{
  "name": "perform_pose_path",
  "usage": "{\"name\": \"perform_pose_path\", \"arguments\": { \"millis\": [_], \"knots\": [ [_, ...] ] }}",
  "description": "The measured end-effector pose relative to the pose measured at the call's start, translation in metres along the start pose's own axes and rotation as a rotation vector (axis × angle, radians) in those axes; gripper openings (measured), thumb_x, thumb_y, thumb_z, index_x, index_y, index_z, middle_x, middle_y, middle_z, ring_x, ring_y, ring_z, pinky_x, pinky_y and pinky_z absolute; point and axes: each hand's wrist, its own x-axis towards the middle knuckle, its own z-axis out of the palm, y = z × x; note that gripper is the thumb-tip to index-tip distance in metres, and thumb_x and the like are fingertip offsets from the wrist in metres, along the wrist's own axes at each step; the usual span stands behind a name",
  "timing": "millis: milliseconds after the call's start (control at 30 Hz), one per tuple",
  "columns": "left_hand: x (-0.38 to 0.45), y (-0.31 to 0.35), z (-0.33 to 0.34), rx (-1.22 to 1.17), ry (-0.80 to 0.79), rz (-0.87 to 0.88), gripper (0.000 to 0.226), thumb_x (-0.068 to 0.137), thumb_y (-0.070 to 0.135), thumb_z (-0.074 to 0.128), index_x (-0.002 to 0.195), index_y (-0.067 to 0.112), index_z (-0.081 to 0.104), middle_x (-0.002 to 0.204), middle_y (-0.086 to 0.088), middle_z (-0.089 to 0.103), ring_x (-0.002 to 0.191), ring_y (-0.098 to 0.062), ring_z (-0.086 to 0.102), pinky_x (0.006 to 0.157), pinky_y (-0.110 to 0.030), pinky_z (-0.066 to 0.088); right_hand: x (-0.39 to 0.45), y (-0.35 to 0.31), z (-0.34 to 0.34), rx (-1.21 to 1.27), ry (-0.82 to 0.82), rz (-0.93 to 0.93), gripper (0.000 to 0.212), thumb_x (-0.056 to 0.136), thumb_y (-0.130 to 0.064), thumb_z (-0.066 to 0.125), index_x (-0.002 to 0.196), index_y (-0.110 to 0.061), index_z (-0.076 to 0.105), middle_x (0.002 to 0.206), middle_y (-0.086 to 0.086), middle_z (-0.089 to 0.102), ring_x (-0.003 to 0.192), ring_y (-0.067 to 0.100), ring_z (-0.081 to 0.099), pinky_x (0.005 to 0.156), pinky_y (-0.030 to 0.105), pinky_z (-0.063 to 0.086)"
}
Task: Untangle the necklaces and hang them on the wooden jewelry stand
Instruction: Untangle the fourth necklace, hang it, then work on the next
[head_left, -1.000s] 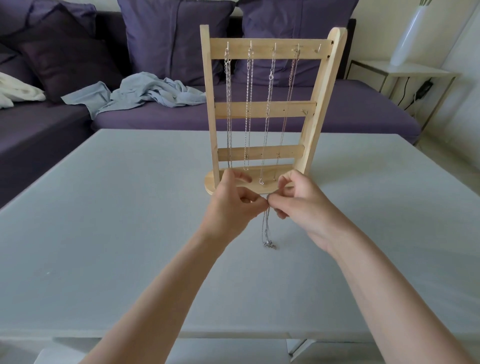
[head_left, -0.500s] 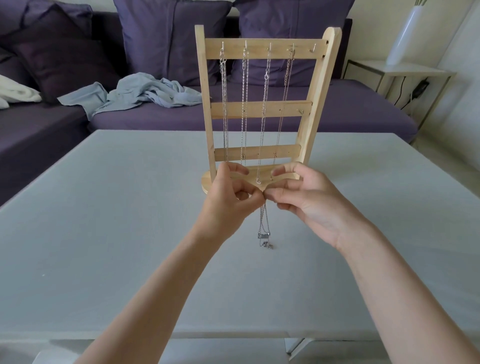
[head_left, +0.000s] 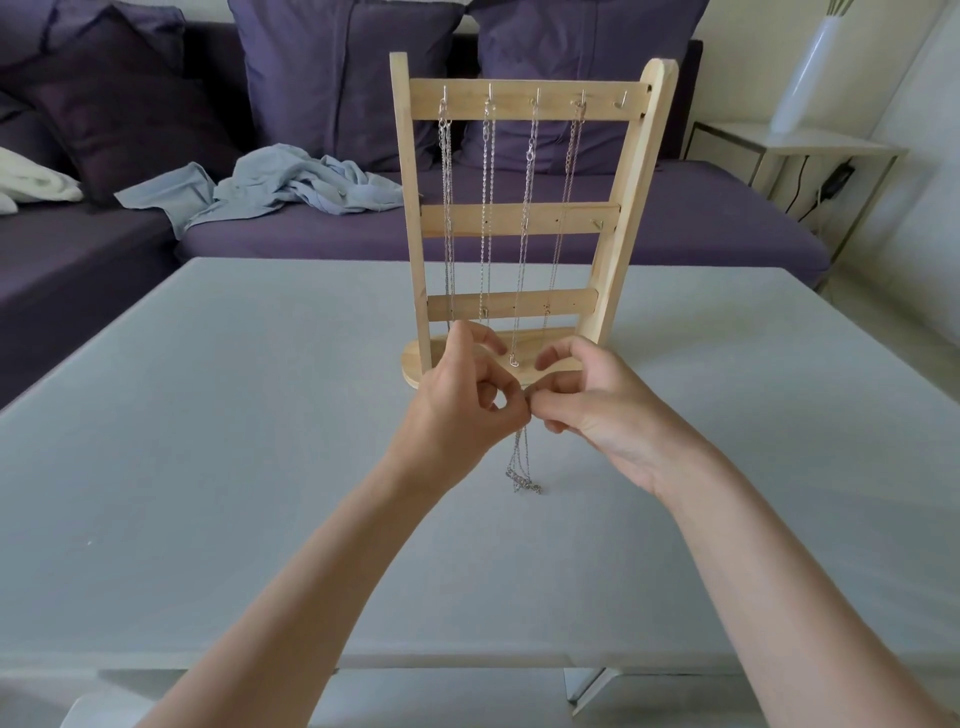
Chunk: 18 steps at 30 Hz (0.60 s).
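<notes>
grey table (head_left: 208, 467) under all | wooden jewelry stand (head_left: 519, 218) upright, 4 silver chains (head_left: 485, 208) on top hooks | left hand (head_left: 462, 410), right hand (head_left: 597, 405) both pinching thin silver necklace (head_left: 521, 465), tangled end dangling onto table

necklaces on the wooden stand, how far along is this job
Done: four necklaces hang from top-bar hooks on the wooden stand. In hand: the left hand and right hand pinch one more chain, its bunched end touching the table. Left: free that chain and hang it, likely on the empty rightmost hook.
</notes>
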Motion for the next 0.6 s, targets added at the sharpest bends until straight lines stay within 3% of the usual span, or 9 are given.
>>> {"name": "perform_pose_path", "arguments": {
  "millis": [67, 167, 267, 433, 600],
  "knots": [
    [-0.0003, 0.0001, -0.0008, -0.045, 0.003, -0.033, 0.033, 0.078, -0.001, 0.063, 0.089, 0.017, 0.037, 0.061, 0.01, 0.053, 0.05, -0.006, 0.034, 0.05, -0.011, 0.032, -0.0005, 0.0005, 0.0, 0.028, 0.005, -0.011, 0.03, 0.077, 0.005, 0.059, 0.096, -0.016, 0.05, 0.068, 0.002, 0.06, 0.06, 0.015, 0.044, 0.071, 0.028, 0.04],
    [0.0018, -0.0009, -0.0013, -0.059, 0.038, -0.035, 0.031, 0.079, -0.003, 0.061, 0.092, 0.01, 0.037, 0.062, 0.007, 0.052, 0.05, -0.006, 0.034, 0.051, -0.012, 0.033, -0.0013, 0.0005, -0.0028, 0.103, 0.006, -0.03, 0.032, 0.08, 0.004, 0.063, 0.103, -0.014, 0.052, 0.075, 0.005, 0.064, 0.063, 0.014, 0.049, 0.07, 0.026, 0.042],
    [0.0029, -0.0009, -0.0009, -0.049, 0.047, -0.026, 0.03, 0.079, -0.002, 0.06, 0.095, 0.008, 0.037, 0.062, 0.007, 0.052, 0.051, -0.007, 0.034, 0.051, -0.013, 0.033, -0.0014, -0.0001, -0.0056, 0.109, -0.014, -0.037, 0.036, 0.079, 0.001, 0.069, 0.108, -0.012, 0.053, 0.069, 0.0, 0.067, 0.057, 0.007, 0.052, 0.068, 0.024, 0.042],
    [0.0029, -0.0014, -0.001, -0.06, 0.009, -0.037, 0.029, 0.079, 0.0, 0.061, 0.097, 0.008, 0.039, 0.064, 0.004, 0.055, 0.053, -0.008, 0.034, 0.051, -0.015, 0.033, -0.0003, 0.0002, -0.0056, 0.085, -0.033, -0.004, 0.035, 0.078, 0.004, 0.067, 0.105, -0.013, 0.052, 0.068, 0.002, 0.064, 0.057, 0.008, 0.05, 0.071, 0.027, 0.041],
    [0.002, 0.0005, -0.0054, -0.288, -0.109, -0.239, 0.027, 0.084, 0.004, 0.062, 0.104, 0.014, 0.046, 0.07, 0.004, 0.066, 0.064, -0.006, 0.056, 0.064, -0.016, 0.047, -0.0023, -0.0005, -0.0061, 0.113, -0.047, 0.033, 0.03, 0.079, 0.01, 0.056, 0.095, -0.015, 0.048, 0.072, 0.009, 0.058, 0.06, 0.015, 0.042, 0.07, 0.028, 0.039]
  ]
}}
